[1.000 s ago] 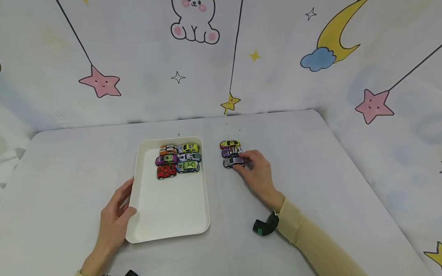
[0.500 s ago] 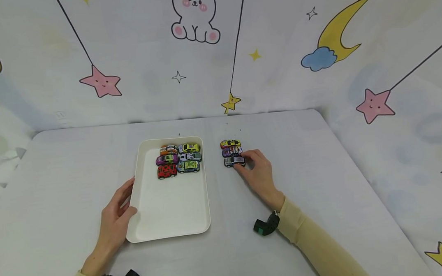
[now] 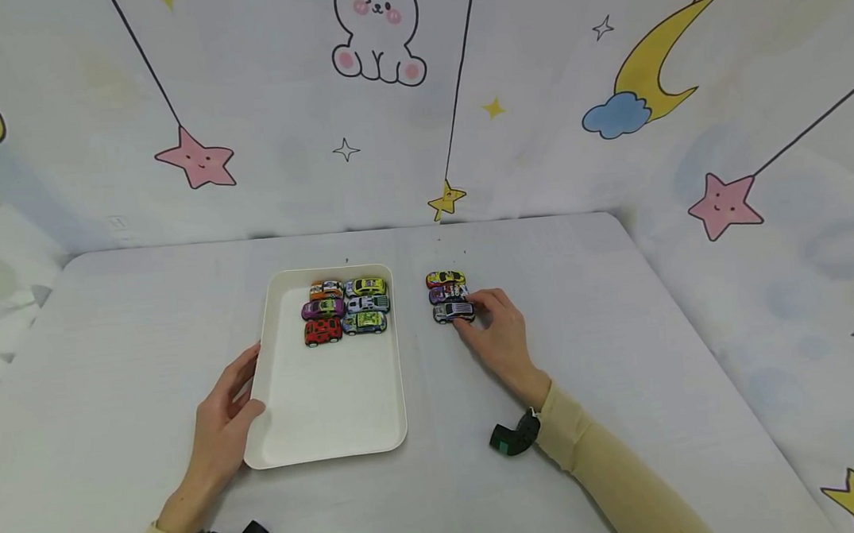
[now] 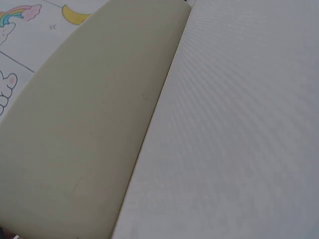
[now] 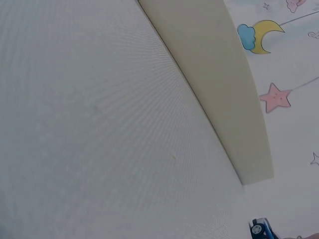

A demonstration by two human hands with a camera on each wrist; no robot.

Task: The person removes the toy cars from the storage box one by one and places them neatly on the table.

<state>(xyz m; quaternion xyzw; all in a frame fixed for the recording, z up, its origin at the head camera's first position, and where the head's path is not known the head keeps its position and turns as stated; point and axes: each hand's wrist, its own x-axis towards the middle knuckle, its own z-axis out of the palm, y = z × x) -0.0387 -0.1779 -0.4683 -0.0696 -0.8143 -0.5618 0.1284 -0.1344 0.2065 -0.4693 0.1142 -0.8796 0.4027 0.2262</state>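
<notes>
A white tray (image 3: 325, 398) lies on the table, with several small toy cars in two columns toward its back right. My left hand (image 3: 215, 423) holds the tray's left side, thumb at the rim and fingers along the outer wall. To the right of the tray, three toy cars stand in a column on the table. My right hand (image 3: 500, 336) pinches the nearest one, a dark toy car (image 3: 453, 312) with a striped roof, between thumb and fingers. Just behind it are a purple car (image 3: 447, 293) and a yellow-and-red car (image 3: 445, 278).
In the tray, the front row has a red car (image 3: 322, 331) and a green car (image 3: 364, 322). White cloth covers the table (image 3: 600, 307), whose back edge meets a wall printed with stars and a moon. The tray's outer wall (image 4: 94, 114) fills much of the left wrist view.
</notes>
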